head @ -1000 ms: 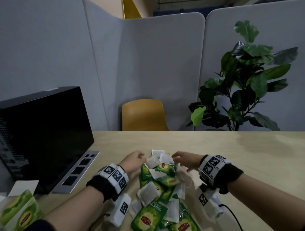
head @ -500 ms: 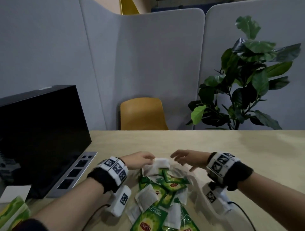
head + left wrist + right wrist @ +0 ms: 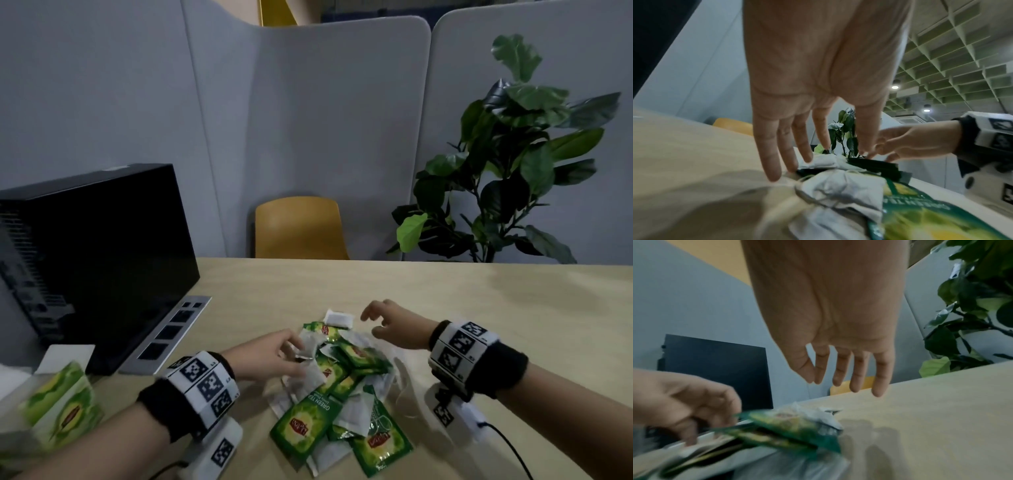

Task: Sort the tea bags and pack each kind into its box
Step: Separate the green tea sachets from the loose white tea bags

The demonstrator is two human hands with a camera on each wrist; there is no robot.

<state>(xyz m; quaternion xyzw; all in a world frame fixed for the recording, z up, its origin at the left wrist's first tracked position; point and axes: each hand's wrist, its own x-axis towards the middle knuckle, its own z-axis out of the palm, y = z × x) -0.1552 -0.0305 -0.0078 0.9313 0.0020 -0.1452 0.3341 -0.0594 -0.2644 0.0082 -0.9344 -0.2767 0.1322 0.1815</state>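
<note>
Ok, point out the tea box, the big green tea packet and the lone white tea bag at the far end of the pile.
tea box point(image 3: 63, 409), head view, its green front.
green tea packet point(image 3: 303, 426), head view, its printed face.
white tea bag point(image 3: 338, 319), head view, its middle.

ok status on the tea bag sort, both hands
Left hand open, fingers on the tea bag pile. Right hand open above it, holding nothing. Green tea box left, nothing packed yet.
</note>
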